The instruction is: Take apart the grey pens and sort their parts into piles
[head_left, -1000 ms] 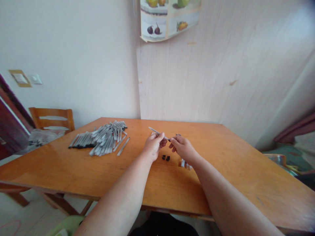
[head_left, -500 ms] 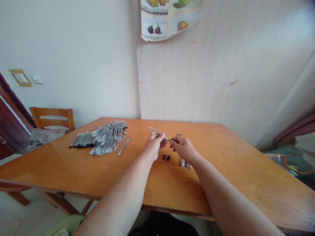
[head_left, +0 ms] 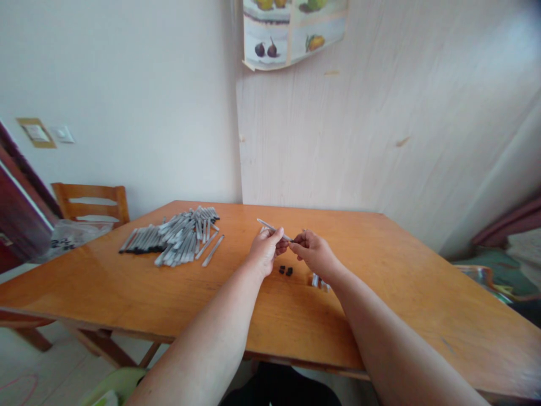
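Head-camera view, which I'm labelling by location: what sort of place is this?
Probably a room in a home, judging by the wooden table, the slatted wooden chair and the fruit picture hanging up behind.

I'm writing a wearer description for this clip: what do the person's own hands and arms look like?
The left hand and right hand are ungloved. No sleeve, watch or bracelet shows; rings can't be ruled out.

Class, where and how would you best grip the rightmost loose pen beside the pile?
Probably pinch the loose pen mid-barrel, across its narrow width, coming from above right: it lies flat and slim, and the pile crowds its left.
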Available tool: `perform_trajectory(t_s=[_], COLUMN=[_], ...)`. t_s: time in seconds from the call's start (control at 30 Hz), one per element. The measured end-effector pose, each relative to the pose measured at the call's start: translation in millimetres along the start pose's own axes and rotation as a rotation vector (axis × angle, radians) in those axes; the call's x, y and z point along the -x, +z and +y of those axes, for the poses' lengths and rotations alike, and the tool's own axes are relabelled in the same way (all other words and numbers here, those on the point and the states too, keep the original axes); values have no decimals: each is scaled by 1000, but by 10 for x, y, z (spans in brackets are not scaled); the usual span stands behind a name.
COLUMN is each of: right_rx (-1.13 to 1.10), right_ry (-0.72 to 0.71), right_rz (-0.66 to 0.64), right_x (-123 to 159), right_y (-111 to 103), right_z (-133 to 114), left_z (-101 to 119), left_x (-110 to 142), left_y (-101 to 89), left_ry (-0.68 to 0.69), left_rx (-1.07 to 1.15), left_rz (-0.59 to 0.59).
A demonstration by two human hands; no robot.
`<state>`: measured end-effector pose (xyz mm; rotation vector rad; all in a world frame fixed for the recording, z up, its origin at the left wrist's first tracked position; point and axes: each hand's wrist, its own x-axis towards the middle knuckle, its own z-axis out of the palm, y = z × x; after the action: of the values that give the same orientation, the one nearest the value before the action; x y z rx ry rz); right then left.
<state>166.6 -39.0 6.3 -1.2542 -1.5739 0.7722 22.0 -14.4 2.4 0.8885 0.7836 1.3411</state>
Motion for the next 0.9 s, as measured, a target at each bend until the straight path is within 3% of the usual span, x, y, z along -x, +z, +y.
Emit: perform_trajectory(t_s=[0.17, 0.4, 0.67, 0.9], right_rx=[29, 22, 45, 362], right_ry=[76, 9, 33, -81], right_rz=[-58, 2, -16, -122], right_x=[24, 4, -7, -29], right_y=[-18, -17, -44, -35], right_z=[-85, 3, 0, 142], left_z=[13, 15, 17, 43], left_x=[21, 16, -37, -104], left_y=[12, 14, -35, -99], left_ry=[-5, -18, -26, 4], left_rx=[2, 12, 70, 94], left_rz=[-4, 14, 75, 173])
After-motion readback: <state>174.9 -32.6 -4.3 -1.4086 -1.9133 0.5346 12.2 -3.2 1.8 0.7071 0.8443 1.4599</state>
